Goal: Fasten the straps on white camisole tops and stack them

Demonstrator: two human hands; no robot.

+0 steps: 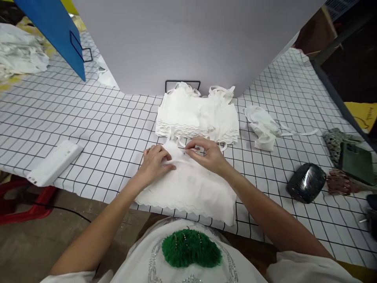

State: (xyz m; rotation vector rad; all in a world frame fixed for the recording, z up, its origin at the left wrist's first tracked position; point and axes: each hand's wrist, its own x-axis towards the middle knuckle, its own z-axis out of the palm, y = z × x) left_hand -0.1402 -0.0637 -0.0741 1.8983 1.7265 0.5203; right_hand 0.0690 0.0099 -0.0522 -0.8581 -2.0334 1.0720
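A white strappy top (191, 186) with a wavy hem lies flat at the table's front edge, straps pointing away from me. My left hand (154, 163) rests on its upper left part, with thumb and fingers closed on the fabric below one strap. Just right of that strap, my right hand (207, 155) makes a pinch at the top edge. What sits between its fingertips is too small to make out. Beyond both hands is a stack of similar white tops (182, 114) with layered wavy hems, its straps lying loose.
A large grey board (194, 43) stands behind the stack, a blue board (55, 35) at left. On the checked cloth (112, 122) lie a white power strip-like device (55, 163), a crumpled white garment (262, 125), a shiny black object (306, 182) and a green phone (356, 162).
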